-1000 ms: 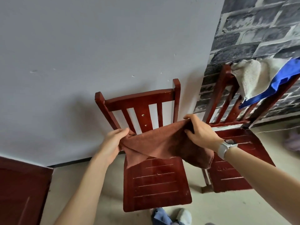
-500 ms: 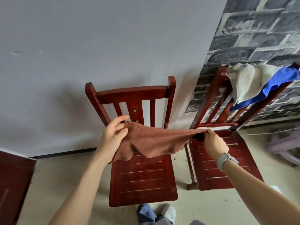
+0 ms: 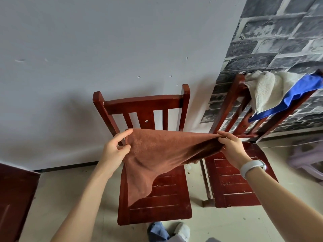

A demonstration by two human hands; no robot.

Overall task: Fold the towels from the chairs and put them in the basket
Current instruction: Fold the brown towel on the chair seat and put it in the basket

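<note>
Two hands up, well apart, both pinched on one brown towel [image 3: 157,154]. Nearest at 6 o'clock: the person's shoe [image 3: 181,230] and a jeans cuff on the pale floor. Left hand [image 3: 114,151] at 9 o'clock of the cloth, thumb and fingers closed on its left corner, index finger raised along the top edge. Right hand [image 3: 232,149] at 3 o'clock, grip closed on the right corner, white wristband [image 3: 251,167] on that wrist. Towel top edge stretched roughly level between them, the rest hanging in a loose point toward 7 o'clock, above the seat of the middle chair [image 3: 153,198], not clearly touching it. Next out, a second red chair [image 3: 232,180] at 3 o'clock, just beside the first. On its backrest at 1–2 o'clock: a cream towel [image 3: 265,88] with a blue cloth [image 3: 297,95] overlapping it, both still to do. Grey wall and brick-pattern paper behind. Dark red furniture edge at 8 o'clock, can't tell what. Basket not in view.

Step, my read: opening the brown towel flat, first fold not made. Next needs the hanging corner straightened, then the hands brought together corner to corner.
</note>
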